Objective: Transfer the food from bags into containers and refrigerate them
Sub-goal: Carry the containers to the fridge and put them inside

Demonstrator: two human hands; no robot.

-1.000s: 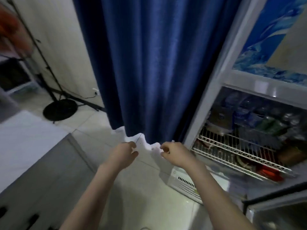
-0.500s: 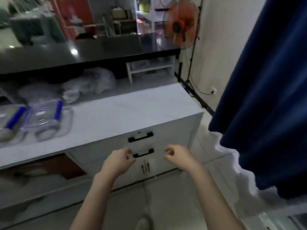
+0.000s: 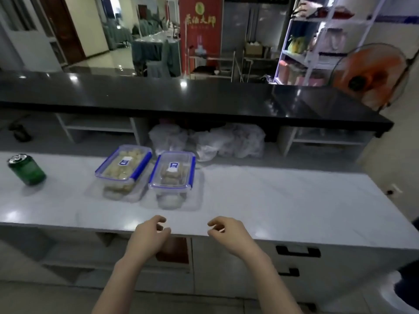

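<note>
Two clear lidded containers with blue clips stand side by side on the white counter (image 3: 283, 200). The left container (image 3: 123, 165) holds pale yellowish pieces; the right container (image 3: 173, 172) holds brownish pieces. Behind them lie crumpled clear plastic bags (image 3: 213, 139) under the black upper counter. My left hand (image 3: 150, 234) and my right hand (image 3: 227, 232) hover over the counter's near edge, in front of the containers, fingers loosely curled and holding nothing.
A green drink can (image 3: 27, 169) stands at the counter's left. A black upper counter (image 3: 204, 98) runs behind. Drawers with black handles (image 3: 297, 251) sit below right. An orange fan (image 3: 371, 75) stands at the far right, with a blue curtain (image 3: 408, 282) at the lower right.
My view has swung left from the open fridge and blue curtain to the counter with the two containers. Both hands stay in front of me, empty and loosely curled.
</note>
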